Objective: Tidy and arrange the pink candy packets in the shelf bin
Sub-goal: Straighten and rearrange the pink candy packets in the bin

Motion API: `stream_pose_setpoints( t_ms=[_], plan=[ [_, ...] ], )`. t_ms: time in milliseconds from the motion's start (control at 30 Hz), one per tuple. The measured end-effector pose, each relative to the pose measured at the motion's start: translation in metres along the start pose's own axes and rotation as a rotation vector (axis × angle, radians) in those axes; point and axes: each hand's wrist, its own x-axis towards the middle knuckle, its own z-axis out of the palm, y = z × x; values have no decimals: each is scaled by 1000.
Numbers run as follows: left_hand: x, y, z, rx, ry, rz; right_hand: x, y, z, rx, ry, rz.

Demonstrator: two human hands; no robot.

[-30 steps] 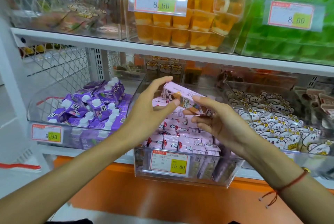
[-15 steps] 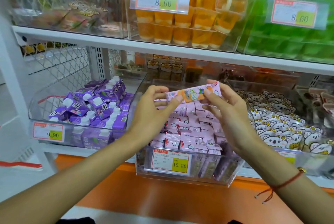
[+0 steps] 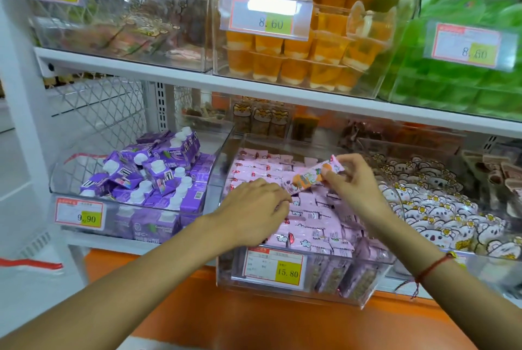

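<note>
Since half a second ago the left hand [image 3: 255, 208] dropped, fingers loosely curled on the pink candy packets [image 3: 313, 208], leaving the right hand [image 3: 354, 180] pinching the raised packet [image 3: 316, 176], long axis two-to-eight o'clock.

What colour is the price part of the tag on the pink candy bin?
Yellow, reading 15.80, on the price tag with a red border, seen in the head view.

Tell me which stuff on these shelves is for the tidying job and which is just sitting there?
For the job:
- held pink packet, pinched by the right hand
- pink candy packets
- clear bin
- left hand, resting on the packets

Just there:
- purple cartons
- orange jelly cups
- koala sweets
- green packs
</note>
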Motion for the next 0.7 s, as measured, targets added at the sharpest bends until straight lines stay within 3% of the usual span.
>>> stream_pose_setpoints(
  t_ms=[167,300,433,633,700],
  plan=[
    [-12,1,-2,-25,94,3,18,-19,-14,-412,-340,-341],
    [-22,1,-3,67,171,36,22,-26,9,-647,-383,-469],
    [-29,-1,-5,114,162,18,16,-4,32,-818,-349,-441],
    [-27,-3,-7,129,139,5,10,12,28,-752,-517,-291],
    [-21,-3,-11,58,164,-29,5,13,23,-707,-457,-318]
  ],
)
